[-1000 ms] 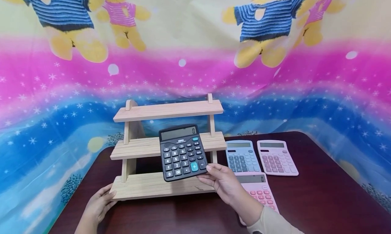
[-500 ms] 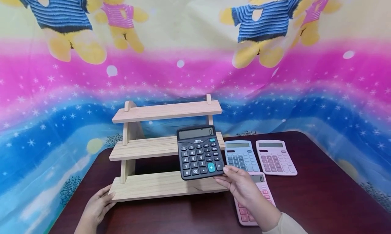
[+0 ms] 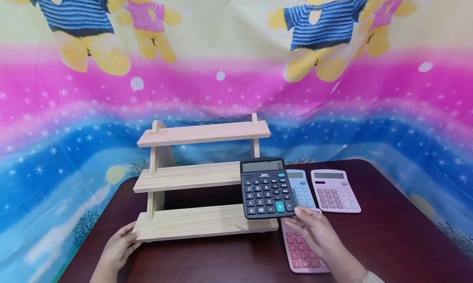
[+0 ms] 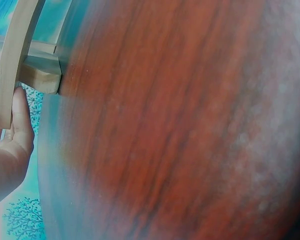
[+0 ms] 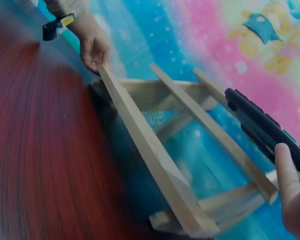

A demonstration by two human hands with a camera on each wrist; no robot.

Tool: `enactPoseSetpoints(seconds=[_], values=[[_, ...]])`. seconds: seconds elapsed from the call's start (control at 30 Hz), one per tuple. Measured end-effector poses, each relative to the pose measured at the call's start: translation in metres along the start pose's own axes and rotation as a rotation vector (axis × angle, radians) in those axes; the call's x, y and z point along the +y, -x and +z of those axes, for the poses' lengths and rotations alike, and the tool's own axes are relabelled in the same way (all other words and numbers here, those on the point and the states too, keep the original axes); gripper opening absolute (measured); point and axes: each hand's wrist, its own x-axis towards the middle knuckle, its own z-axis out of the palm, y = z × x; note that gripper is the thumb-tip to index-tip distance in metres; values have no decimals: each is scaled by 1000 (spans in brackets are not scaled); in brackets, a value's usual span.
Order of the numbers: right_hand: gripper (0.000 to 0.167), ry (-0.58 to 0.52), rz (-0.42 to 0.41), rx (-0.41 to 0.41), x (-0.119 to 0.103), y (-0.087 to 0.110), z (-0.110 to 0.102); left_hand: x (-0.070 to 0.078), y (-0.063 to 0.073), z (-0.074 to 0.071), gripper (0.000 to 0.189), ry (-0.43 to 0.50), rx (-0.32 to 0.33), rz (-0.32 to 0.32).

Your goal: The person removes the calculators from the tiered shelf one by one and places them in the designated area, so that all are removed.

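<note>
My right hand [image 3: 319, 231] pinches a black calculator [image 3: 267, 188] by its lower right corner. The calculator is raised, keys toward the head camera, and covers the right ends of the shelf's lower boards and part of a blue calculator [image 3: 301, 190]. In the right wrist view, the black calculator [image 5: 267, 130] shows edge-on above a finger. A three-tier wooden display shelf [image 3: 192, 178] stands on the table. My left hand [image 3: 120, 248] grips the left end of its bottom board, thumb on one face and fingers on the other, as the left wrist view also shows.
A pink calculator [image 3: 301, 250] lies on the dark wooden table [image 3: 391, 242], partly under my right hand in the head view. A pale pink calculator [image 3: 334, 190] lies behind it at the right. A patterned cloth [image 3: 221, 90] hangs behind the table.
My right hand has carried the black calculator to the right, from in front of the shelf's middle to its right end. My left hand has kept its grip, and the shelf stays in place.
</note>
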Motion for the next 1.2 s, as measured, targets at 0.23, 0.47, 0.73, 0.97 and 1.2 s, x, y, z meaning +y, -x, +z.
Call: enactPoseSetpoints(seconds=[0.23, 0.47, 0.73, 0.97, 1.2], values=[[26, -37, -53, -35, -5, 10, -19, 0, 0, -2, 71, -1, -2, 6], [32, -97, -82, -97, -7, 20, -35, -1, 1, -3, 73, 0, 0, -4], [29, -73, -33, -23, -16, 37, -48, -2, 3, -3, 74, 3, 8, -15], [33, -81, -23, -50, -19, 48, -65, -2, 5, -4, 73, 13, 5, -3], [31, -71, -55, 46, -22, 62, -85, -2, 4, -3, 73, 14, 12, -10]])
